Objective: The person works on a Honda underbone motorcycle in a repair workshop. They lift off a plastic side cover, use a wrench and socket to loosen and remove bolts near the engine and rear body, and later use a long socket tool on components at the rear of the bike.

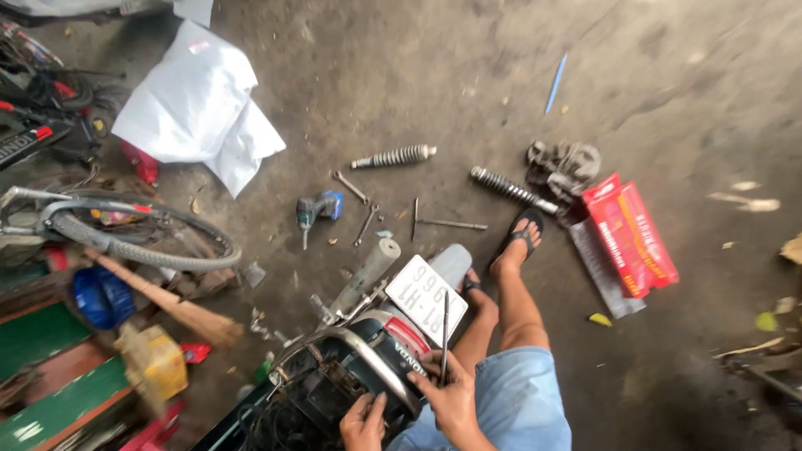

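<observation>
**Both hands at the tail of a stripped motorbike**

The motorbike's rear end (359, 367) fills the lower middle of the view, its seat apparently off so the dark inner frame shows; the chrome grab rail (368, 351) curves over the tail and the white number plate (424, 294) tilts up behind it. Parts lie spread on the concrete floor (668, 100) within reach of the squatting person: two coil shock absorbers (393, 156) and (511, 189), a cordless drill (316, 209), spanners and rods near it, a red carton (631, 234) beside a grey rag (564, 165). A bicycle wheel (142, 238) and a broom (163, 301) lie to the left, under a white sack (196, 104).

The right hand (451, 392) rests on the tail by the rail, wrist bent, fingers closed around a thin metal rod (444, 334) that stands upright. The left hand (363, 422) presses on the bodywork below the rail, fingers curled down; whether they grip anything I cannot tell.
</observation>
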